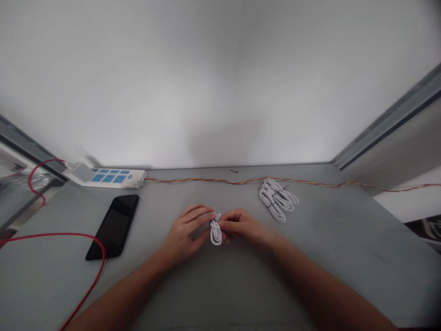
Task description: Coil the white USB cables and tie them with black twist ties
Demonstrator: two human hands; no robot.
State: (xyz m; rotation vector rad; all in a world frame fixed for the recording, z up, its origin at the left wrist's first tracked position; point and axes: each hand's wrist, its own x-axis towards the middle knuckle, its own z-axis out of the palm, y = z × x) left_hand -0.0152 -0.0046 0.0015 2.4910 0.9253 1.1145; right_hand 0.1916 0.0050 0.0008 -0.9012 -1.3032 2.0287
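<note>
A small coiled white cable [216, 234] stands on the grey table [310, 257] between my hands, with a black tie around its upper part. My left hand [184, 232] reaches in from the left, its fingertips on the top of the coil. My right hand [241, 226] pinches the coil at the tie from the other side. A larger white cable bundle [277, 200], also bound with dark ties, lies on the table beyond my right hand, touching neither hand.
A black smartphone [113, 226] lies face up left of my hands. Red cable [58, 234] curves across the table's left side. A blue-and-white power strip [106, 177] sits at the back left, and a twisted orange-and-yellow wire [241, 181] runs along the back edge before a white wall.
</note>
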